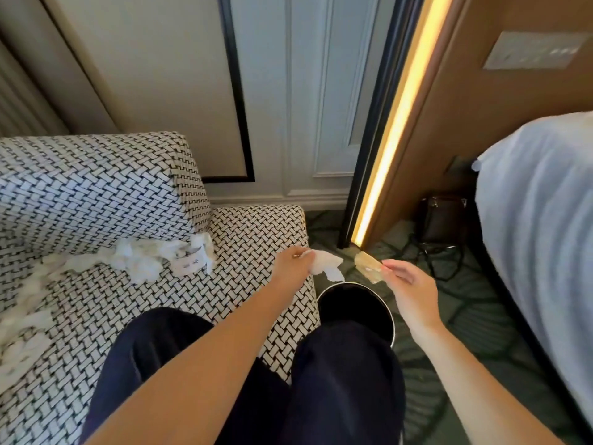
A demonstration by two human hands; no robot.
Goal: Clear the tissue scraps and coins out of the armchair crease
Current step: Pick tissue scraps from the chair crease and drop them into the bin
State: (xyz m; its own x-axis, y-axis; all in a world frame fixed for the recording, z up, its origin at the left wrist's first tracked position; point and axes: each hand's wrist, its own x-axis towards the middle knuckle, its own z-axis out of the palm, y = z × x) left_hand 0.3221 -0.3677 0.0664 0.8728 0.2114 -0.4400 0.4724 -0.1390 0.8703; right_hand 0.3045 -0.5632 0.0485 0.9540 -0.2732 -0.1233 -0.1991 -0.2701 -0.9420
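My left hand grips a crumpled white tissue scrap just past the armchair's right edge, above the round black bin on the floor. My right hand pinches a small tan, translucent wrapper-like piece beside it, also over the bin. More white tissue scraps lie along the crease between the seat and the back of the woven black-and-white armchair, running down its left side. I see no coins from here.
My knees in dark trousers rest against the seat's front. A bed with white linen stands at the right. A dark bag and cables lie on the patterned carpet by a lit wall strip.
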